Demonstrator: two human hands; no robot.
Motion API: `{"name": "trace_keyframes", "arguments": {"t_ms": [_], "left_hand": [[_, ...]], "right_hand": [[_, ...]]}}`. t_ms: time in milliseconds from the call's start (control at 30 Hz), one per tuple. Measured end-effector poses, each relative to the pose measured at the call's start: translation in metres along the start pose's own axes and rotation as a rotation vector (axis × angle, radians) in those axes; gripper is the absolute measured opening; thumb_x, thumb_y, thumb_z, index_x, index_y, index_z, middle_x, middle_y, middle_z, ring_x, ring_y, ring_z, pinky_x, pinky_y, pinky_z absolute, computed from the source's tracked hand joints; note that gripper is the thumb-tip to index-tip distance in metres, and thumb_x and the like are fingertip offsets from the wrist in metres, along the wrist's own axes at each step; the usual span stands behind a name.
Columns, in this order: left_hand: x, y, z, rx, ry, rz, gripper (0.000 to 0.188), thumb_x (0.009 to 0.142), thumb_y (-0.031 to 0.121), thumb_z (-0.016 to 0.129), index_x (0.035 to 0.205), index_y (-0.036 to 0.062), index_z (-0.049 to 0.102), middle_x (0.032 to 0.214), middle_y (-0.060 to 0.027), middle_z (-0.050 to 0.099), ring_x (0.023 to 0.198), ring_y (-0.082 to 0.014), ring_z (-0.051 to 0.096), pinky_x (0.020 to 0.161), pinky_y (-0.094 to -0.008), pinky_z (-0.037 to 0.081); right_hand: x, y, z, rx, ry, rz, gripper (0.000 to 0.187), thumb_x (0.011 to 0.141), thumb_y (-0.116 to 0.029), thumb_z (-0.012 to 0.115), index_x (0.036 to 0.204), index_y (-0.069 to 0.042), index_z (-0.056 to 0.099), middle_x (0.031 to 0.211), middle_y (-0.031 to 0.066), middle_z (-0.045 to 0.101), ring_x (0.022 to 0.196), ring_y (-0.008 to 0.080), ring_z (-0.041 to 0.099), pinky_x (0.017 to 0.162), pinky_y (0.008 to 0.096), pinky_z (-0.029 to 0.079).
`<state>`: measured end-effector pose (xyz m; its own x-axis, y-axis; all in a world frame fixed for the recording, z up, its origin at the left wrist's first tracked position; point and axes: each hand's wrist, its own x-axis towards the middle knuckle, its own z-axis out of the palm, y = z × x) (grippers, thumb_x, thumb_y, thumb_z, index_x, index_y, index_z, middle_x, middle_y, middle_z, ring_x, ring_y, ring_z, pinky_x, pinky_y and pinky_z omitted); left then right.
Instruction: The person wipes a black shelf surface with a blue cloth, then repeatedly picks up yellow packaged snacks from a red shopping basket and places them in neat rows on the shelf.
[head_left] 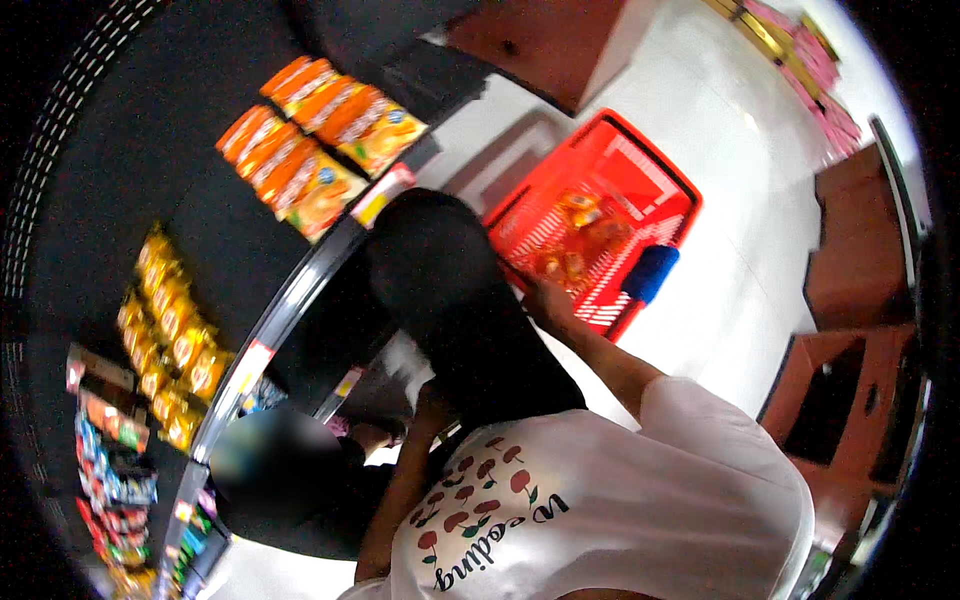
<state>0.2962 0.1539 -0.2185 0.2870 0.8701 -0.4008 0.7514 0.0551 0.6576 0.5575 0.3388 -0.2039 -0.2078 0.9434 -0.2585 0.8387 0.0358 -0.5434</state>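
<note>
"Where's the red basket [580, 160]?"

"On the pale floor [735, 300], right of the black-clad leg [490, 320]; orange-and-yellow packets [580, 210] lie inside it."

"And the hands?"

"The right hand [543, 303] is at the basket's near side (I can't tell whether its fingers grip the rim); the left hand [433, 408] is beside the leg, its fingers too dark to tell open from closed; more orange packets [345, 115] stand in rows on the black shelf [190, 130]."

We are looking steeply down from head height, close above the white shirt [640, 500], facing a shelf [220, 230] and red basket [645, 160].
</note>
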Motion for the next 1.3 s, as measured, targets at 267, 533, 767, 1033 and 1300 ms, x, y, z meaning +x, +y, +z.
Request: {"name": "trace_keyframes", "arguments": {"t_ms": [267,533,767,1033,1300], "left_hand": [[0.006,-0.034,-0.035,0.335,-0.038,0.024,0.049,0.087,0.027,0.058,0.132,0.0073,0.054,0.131,-0.0141,0.056,0.118,-0.0339,0.053,0.103,-0.0470,0.040],[0.016,0.012,-0.066,-0.142,0.661,0.047,0.024,0.091,0.008,0.052,0.114,0.0008,0.057,0.109,-0.0158,0.062,0.094,-0.0276,0.061,0.082,-0.0349,0.048],[0.017,0.108,-0.154,-0.509,0.944,-0.062,0.014,0.093,0.000,0.053,0.106,0.0018,0.056,0.094,-0.0070,0.061,0.084,-0.0144,0.059,0.075,-0.0266,0.048],[0.017,0.095,-0.168,-0.446,0.884,-0.185,0.008,0.094,0.001,0.052,0.101,0.0013,0.057,0.091,-0.0061,0.060,0.083,-0.0140,0.057,0.074,-0.0270,0.047],[0.026,0.083,-0.156,-0.245,0.995,-0.064,0.010,0.094,0.000,0.053,0.103,-0.0002,0.057,0.090,-0.0055,0.058,0.079,-0.0111,0.055,0.069,-0.0258,0.047]], "right_hand": [[-0.023,0.033,0.030,0.176,0.001,-0.033,0.036,0.094,-0.024,0.054,0.127,-0.012,0.058,0.108,0.0228,0.066,0.098,0.0361,0.065,0.084,0.0438,0.051],[0.024,0.041,-0.052,0.524,0.076,0.146,0.043,0.090,-0.032,0.067,0.119,-0.002,0.061,0.110,0.0208,0.066,0.105,0.0303,0.063,0.092,0.0396,0.049],[0.153,0.164,-0.041,-0.347,0.352,0.131,0.076,0.079,-0.042,0.073,0.143,-0.018,0.039,0.135,0.0195,0.048,0.123,0.0417,0.044,0.101,0.0505,0.041],[0.217,0.207,-0.020,-0.559,0.044,0.241,0.056,0.089,-0.033,0.058,0.142,-0.021,0.043,0.149,0.0135,0.037,0.139,0.0311,0.034,0.103,0.0551,0.040],[0.168,0.209,0.002,-0.297,-0.262,0.085,0.043,0.090,-0.032,0.058,0.123,-0.004,0.059,0.112,0.0136,0.068,0.098,0.0311,0.068,0.089,0.0438,0.053]]}}
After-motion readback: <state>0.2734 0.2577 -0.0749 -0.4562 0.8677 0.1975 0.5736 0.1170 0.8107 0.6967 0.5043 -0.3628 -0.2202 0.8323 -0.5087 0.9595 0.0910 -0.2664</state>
